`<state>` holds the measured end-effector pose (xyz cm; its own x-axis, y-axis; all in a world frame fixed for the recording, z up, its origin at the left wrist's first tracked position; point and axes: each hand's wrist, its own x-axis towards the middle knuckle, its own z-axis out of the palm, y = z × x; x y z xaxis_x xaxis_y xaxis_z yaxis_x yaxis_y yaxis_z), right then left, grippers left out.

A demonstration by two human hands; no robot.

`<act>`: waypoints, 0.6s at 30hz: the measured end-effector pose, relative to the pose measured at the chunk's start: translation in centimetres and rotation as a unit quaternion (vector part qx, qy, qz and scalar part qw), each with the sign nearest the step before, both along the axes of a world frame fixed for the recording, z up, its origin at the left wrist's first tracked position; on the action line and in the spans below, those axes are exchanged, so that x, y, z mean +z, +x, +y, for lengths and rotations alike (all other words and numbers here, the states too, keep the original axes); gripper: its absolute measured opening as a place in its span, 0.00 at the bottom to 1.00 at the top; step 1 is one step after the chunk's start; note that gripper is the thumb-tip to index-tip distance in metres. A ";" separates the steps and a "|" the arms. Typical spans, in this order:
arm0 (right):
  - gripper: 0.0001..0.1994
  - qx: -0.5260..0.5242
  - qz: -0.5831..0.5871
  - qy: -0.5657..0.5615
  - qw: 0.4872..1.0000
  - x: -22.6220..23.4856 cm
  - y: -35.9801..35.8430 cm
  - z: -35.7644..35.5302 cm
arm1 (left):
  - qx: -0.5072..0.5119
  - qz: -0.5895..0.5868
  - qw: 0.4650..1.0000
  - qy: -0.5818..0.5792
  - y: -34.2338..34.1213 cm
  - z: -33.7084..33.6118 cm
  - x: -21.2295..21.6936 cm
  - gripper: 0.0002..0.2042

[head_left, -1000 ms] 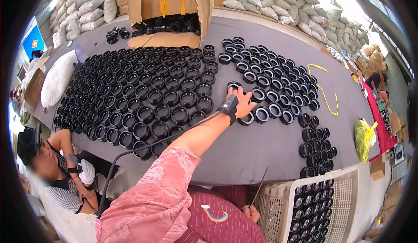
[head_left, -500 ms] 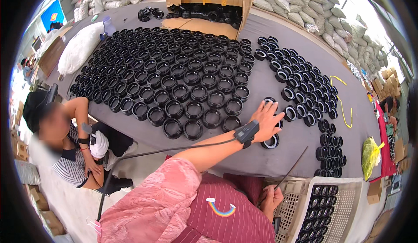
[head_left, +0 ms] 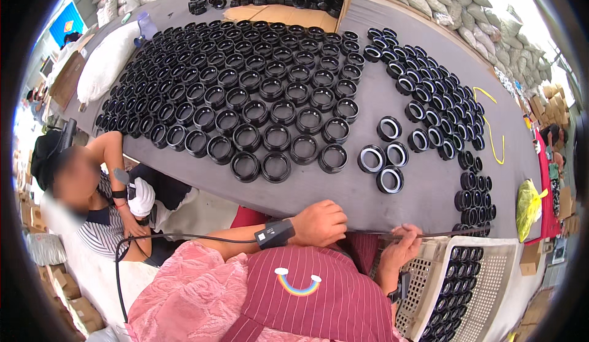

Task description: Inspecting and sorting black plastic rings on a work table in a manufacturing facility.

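Observation:
At the table's front edge my left hand (head_left: pixel 319 223) is closed, knuckles up; whatever its curled fingers may hold is hidden. To its right, my right hand (head_left: pixel 400 247) pinches a thin dark rod (head_left: pixel 457 233), which runs sideways along the table edge above the crate. Beyond my hands a small cluster of black rings with pale inner rims, among them a ring (head_left: pixel 390 179), lies on the grey cloth. Neither hand touches these rings. Farther left, many black rings (head_left: pixel 276 166) stand in close rows.
Another group of black rings (head_left: pixel 432 118) spreads over the right side of the grey-covered table (head_left: pixel 423 201). A plastic crate (head_left: pixel 494 280) holding rings stands at the lower right. An open cardboard box (head_left: pixel 294 17) sits at the back. Another person (head_left: pixel 98 201) sits at the left.
My left hand has drawn back from the small ring cluster to the table edge and closed. My right hand has risen, and its rod has swung from slanting to nearly level.

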<state>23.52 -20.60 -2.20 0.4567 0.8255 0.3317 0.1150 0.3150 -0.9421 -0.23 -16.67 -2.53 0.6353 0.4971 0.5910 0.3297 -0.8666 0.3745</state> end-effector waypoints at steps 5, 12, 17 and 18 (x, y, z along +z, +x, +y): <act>0.12 0.005 -0.007 -0.041 0.999 0.2 0.7 2.4 | 0.026 -0.044 0.999 -0.002 -0.4 0.9 1.2 0.09; 0.10 -0.028 -0.045 -0.006 0.999 0.8 0.8 6.3 | 0.102 -0.073 0.988 -0.090 4.0 3.8 3.2 0.16; 0.12 -0.023 -0.024 0.025 0.999 -0.9 1.1 9.4 | 0.115 -0.091 0.976 -0.159 7.8 6.3 2.9 0.30; 0.13 -0.014 -0.009 0.026 1.000 -1.3 1.3 9.7 | 0.109 -0.090 0.977 -0.158 8.2 6.4 2.7 0.30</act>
<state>24.86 -10.93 -3.53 0.4728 0.7939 0.3824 0.1421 0.3596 -0.9222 7.97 -10.26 0.14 0.3937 0.7848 0.4786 0.3970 -0.6148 0.6815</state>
